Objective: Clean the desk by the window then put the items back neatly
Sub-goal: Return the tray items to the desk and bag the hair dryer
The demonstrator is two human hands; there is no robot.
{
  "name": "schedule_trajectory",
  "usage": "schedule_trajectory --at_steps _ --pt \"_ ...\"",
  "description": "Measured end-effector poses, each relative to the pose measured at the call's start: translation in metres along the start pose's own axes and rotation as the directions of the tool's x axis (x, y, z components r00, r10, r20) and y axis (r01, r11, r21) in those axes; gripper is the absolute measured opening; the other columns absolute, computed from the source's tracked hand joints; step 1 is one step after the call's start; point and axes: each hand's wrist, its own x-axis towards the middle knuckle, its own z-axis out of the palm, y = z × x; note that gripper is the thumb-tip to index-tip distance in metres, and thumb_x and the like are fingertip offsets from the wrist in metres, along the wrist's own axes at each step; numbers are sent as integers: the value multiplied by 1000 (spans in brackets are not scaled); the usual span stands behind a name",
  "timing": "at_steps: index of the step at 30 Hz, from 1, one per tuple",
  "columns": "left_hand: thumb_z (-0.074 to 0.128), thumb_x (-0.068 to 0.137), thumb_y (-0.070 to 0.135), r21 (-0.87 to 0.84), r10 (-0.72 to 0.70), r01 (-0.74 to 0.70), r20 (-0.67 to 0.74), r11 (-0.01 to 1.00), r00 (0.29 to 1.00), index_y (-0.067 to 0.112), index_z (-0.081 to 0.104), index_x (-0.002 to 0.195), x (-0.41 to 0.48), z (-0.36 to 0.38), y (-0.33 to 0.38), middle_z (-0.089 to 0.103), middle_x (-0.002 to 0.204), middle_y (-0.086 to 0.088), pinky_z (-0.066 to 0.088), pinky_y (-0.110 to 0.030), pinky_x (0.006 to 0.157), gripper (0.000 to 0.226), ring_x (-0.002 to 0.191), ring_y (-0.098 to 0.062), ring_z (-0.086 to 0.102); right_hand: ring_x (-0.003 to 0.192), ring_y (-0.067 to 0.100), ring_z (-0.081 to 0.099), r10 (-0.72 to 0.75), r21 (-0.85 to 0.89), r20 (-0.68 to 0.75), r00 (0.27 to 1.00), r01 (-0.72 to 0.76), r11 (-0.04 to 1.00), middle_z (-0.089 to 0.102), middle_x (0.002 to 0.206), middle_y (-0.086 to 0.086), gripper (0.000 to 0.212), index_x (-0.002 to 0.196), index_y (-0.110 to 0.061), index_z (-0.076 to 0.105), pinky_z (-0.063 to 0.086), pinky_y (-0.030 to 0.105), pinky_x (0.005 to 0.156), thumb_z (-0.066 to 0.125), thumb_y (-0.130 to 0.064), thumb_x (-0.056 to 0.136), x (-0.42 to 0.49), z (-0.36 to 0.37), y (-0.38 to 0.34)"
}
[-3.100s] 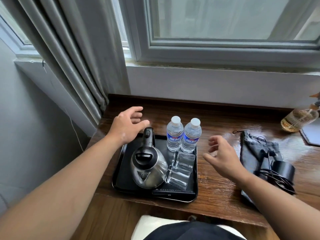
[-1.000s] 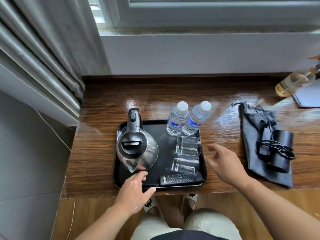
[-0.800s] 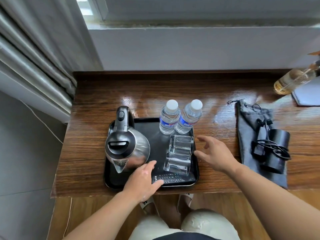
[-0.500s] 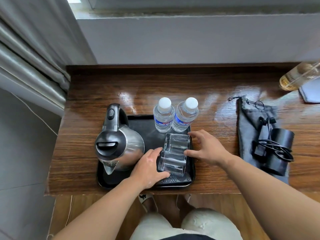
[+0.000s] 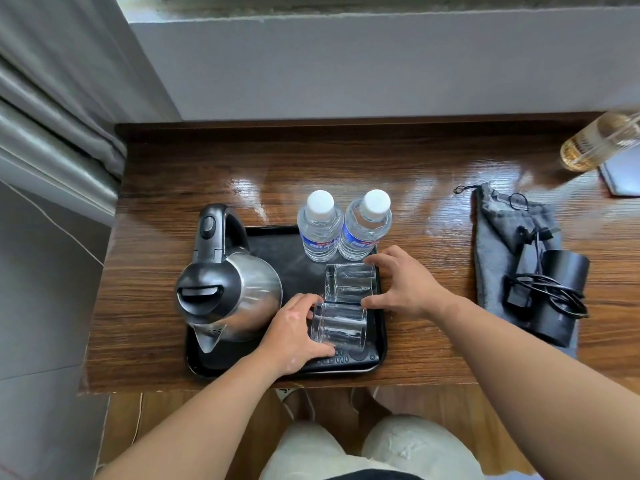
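A black tray (image 5: 277, 251) sits on the wooden desk (image 5: 166, 265) under the window. On it stand a steel kettle (image 5: 228, 289), two water bottles (image 5: 344, 226), two clear glasses and a remote (image 5: 349, 356) at the front edge. My left hand (image 5: 294, 336) wraps the left side of the near glass (image 5: 339, 327). My right hand (image 5: 403, 284) grips the right side of the far glass (image 5: 349, 282), thumb and fingers around it.
A grey pouch (image 5: 498, 237) lies right of the tray with a black cylinder device (image 5: 557, 299) and coiled cable on it. An amber bottle (image 5: 595, 142) and a white pad (image 5: 623, 174) sit at the far right. Grey curtains (image 5: 52, 98) hang at the left.
Both hands moved in from the tray's front and right edge onto the two glasses. The view tipped further down over the desk.
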Motion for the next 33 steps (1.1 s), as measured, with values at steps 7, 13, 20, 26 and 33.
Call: schedule_trajectory --at_steps 7,13,20,26,33 --pt "90 52 42 -77 -72 70 -29 995 997 39 43 105 -19 -8 8 63 98 11 56 -30 75 71 83 -10 63 122 15 46 -79 -175 -9 997 76 982 50 129 -9 85 139 -26 47 45 31 103 83 -52 66 -1 0 -10" --pt "92 52 38 -149 -55 36 -120 988 991 36 48 102 -38 -14 16 64 96 9 56 -28 79 67 88 -10 63 118 16 39 -118 -406 -2 993 107 908 42 130 -10 93 147 -33 37 54 36 91 74 -64 68 -8 5 -20" --pt "93 54 35 -154 -15 -22 -231 988 973 39 49 104 -51 -20 24 59 102 14 45 -9 79 66 96 -4 58 109 17 41 -122 -400 -51 991 91 912 48 118 -10 86 141 -31 48 49 32 91 68 -70 67 -11 12 -25" --pt "94 58 27 -134 0 -36 -258 990 966 34 52 113 -52 -21 28 57 108 13 41 -3 82 69 102 3 54 102 13 38 -120 -256 -108 987 89 963 42 110 -17 91 145 -31 44 47 33 92 66 -77 69 -18 18 -10" --pt "92 61 25 -59 11 -27 -257 998 966 28 52 121 -48 -17 27 57 112 13 37 -3 88 72 102 4 52 110 13 40 -142 -131 -176 974 120 984 59 126 -12 89 144 -33 43 40 31 101 61 -79 70 -26 34 8"
